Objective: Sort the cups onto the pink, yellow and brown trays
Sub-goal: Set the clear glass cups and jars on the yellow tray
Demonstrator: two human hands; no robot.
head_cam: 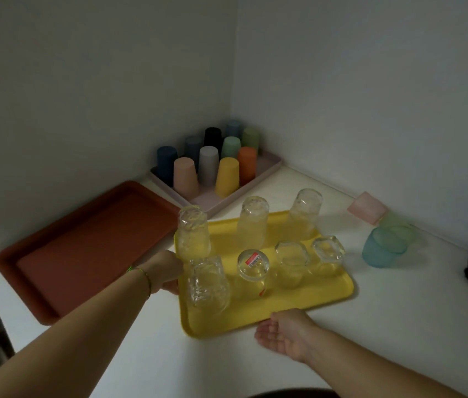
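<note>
Left hand [166,271], right hand [281,331]: bare, forearms uncovered up to frame edge. Left wrist: thin cord-like bracelet [147,278], bright green bit on outer side.

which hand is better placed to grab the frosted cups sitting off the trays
Right. The right hand lies free, fingers relaxed, on the side of the frosted cups; the left hand is at the left edge of the yellow tray, beyond the glasses.

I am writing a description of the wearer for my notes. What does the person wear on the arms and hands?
Both forearms are bare; no sleeve shows. The left hand has a thin green bracelet at its wrist. The right hand has nothing at its wrist. There are no gloves, and no ring shows.
</note>
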